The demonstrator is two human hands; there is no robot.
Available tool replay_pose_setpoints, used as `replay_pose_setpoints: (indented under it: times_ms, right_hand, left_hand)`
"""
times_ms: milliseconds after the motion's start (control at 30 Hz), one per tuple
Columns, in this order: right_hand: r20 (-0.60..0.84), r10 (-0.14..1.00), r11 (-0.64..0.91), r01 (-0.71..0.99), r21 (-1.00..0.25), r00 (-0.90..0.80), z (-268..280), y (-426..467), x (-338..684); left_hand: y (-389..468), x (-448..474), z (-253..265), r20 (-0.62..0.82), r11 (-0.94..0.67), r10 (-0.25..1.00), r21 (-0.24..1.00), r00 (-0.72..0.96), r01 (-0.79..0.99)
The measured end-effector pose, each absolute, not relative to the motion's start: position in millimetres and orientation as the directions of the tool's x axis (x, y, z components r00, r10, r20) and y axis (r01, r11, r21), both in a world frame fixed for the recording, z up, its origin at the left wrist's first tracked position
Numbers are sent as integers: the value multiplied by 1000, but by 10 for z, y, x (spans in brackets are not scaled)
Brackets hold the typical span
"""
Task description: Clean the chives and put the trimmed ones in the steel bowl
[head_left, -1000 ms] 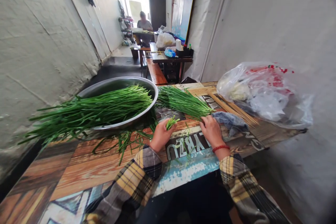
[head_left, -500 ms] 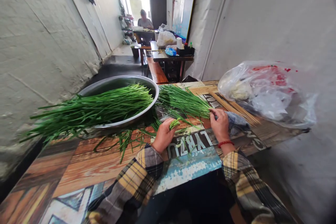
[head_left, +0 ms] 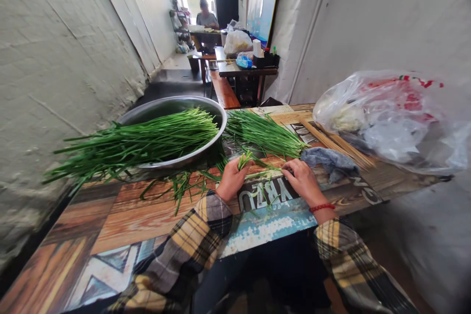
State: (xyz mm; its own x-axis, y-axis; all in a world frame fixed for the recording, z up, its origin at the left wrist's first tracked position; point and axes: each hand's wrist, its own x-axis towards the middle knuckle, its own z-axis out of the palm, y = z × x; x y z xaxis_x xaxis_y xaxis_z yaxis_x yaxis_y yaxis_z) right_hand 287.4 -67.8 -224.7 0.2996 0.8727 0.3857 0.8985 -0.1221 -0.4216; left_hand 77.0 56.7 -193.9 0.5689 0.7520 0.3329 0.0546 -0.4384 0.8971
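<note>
My left hand [head_left: 233, 176] is closed around a small bunch of garlic chives [head_left: 244, 160], whose pale ends poke out above the thumb. To its right, my right hand [head_left: 302, 181] pinches the end of a thin chive stalk [head_left: 274, 168] between thumb and fingertips. Just beyond both hands lies a larger pile of garlic chives [head_left: 270, 132] on the table, pale ends toward the right. A metal basin [head_left: 222, 130] at the left holds a thick heap of chives [head_left: 165, 135], their long leaves hanging over its rim.
Chive scraps [head_left: 180, 187] are scattered on the patterned table [head_left: 121, 221]. Right of the pile are a grey cloth [head_left: 331, 161], wooden sticks [head_left: 333, 143] and a clear plastic bag [head_left: 393, 127]. Further back, a person [head_left: 206, 18] sits behind another table [head_left: 243, 67] bearing bags.
My right hand has left the end of the large pile and come nearer my left hand, now pinching a stalk. My left hand keeps its bunch. The view has tilted down slightly.
</note>
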Motion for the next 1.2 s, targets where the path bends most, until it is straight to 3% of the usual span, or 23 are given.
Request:
replay_pose_setpoints:
  times_ms: [267,500,700,933,1200]
  right_hand:
    - [395,811,-90,759,-645,432,-2171,-704,2683]
    - [305,739,-53,504,-862,600,-2119,-855,2497]
    - [333,710,-86,546,-833,621,-2085,-940,2366]
    - [336,761,-76,591,-803,554,-1950,-915,2251]
    - [273,812,-16,488,-873,516,-1996,-851,2282]
  left_hand:
    - [558,784,-1957,328,-394,799,919,504,27]
    - [557,772,-1929,343,-371,838,928,425,-17]
    - [488,771,-1885,408,-467,808,883,426,41]
    - [407,729,-1883,452,-699,548,710,704,88]
    - [501,728,-1925,438,-701,596,693,673,169]
